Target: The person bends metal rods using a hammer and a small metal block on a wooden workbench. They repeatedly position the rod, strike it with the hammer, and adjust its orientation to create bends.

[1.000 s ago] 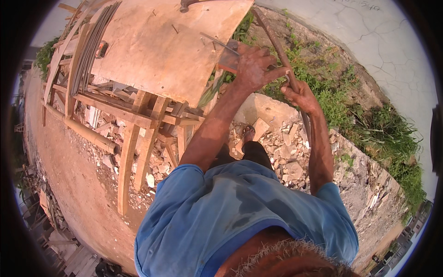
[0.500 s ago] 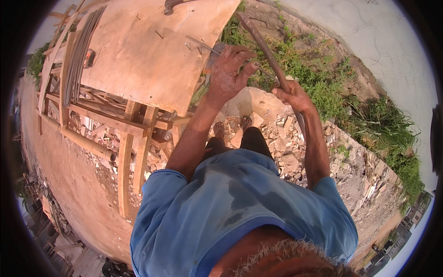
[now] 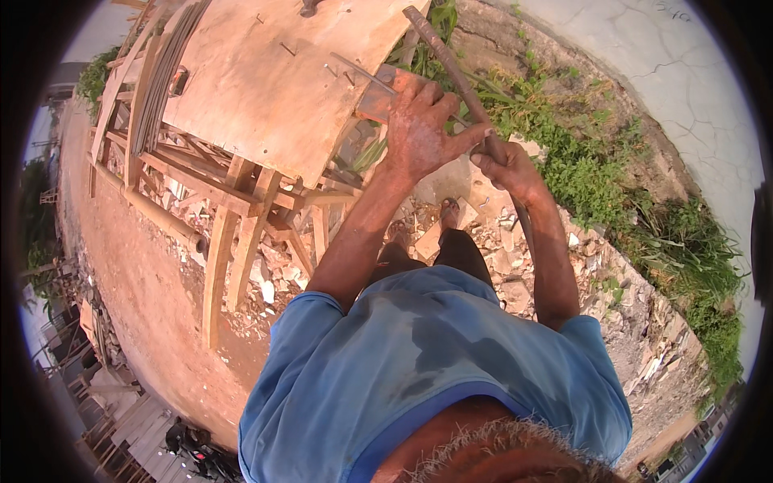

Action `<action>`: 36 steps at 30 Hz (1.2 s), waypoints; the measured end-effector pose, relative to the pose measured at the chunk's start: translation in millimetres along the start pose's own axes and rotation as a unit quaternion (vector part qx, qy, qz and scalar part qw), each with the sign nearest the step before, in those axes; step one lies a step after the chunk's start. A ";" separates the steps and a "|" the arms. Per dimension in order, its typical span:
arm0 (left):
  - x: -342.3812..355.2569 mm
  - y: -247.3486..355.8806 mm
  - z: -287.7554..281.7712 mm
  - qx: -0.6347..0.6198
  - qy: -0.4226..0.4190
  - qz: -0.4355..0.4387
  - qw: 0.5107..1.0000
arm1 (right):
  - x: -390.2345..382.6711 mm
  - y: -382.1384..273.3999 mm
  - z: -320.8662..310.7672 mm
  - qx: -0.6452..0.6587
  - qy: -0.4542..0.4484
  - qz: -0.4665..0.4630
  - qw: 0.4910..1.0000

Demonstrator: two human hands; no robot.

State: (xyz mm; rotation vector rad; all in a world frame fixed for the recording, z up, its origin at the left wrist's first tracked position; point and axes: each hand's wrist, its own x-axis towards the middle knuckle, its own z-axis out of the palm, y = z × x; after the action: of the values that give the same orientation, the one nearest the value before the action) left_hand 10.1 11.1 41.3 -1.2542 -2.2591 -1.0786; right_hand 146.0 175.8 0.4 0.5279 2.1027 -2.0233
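My right hand (image 3: 514, 171) is closed round a long, rusty metal bar (image 3: 459, 74) that slants from the board's far right corner down past my forearm. A thin steel rod (image 3: 358, 69) runs from the board toward this bar, passing under my left hand (image 3: 420, 133). The left fingers bend over the rod beside a reddish metal block (image 3: 377, 101) at the board's edge; their tips are hidden. My left thumb reaches out to the bar near my right hand. Several nails (image 3: 287, 49) stick up from the plywood board (image 3: 241, 97).
A hammer head (image 3: 308, 8) lies at the board's far edge. Left of the board are a small orange-and-black tool (image 3: 178, 80) and a bundle of thin rods (image 3: 165, 76). Timber legs (image 3: 219, 274) stand over rubble (image 3: 266, 270). Green weeds (image 3: 564, 161) border the pale wall (image 3: 668, 88).
My left hand has come down over the rod and block, its thumb now stretched to the bar. The bar's far end has swung slightly left. The whole view has shifted a little.
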 end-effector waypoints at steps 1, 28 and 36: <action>-2.5 -2.4 0.4 -0.015 -0.006 -0.005 1.000 | -2.6 -0.3 3.1 0.006 0.009 0.006 1.000; -3.1 -21.7 -14.8 -0.145 0.033 -0.011 0.989 | -16.0 -16.5 9.5 -0.012 0.021 0.014 1.000; 8.0 -39.6 -67.5 -0.123 0.187 -0.133 0.966 | 8.2 -38.8 -19.4 0.150 -0.107 0.053 0.981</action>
State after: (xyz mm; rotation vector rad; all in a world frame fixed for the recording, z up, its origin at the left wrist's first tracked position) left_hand -31.5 -47.9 72.3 -0.7523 -2.0813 -1.5844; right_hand 126.4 195.6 34.6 0.4326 1.6250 -2.2361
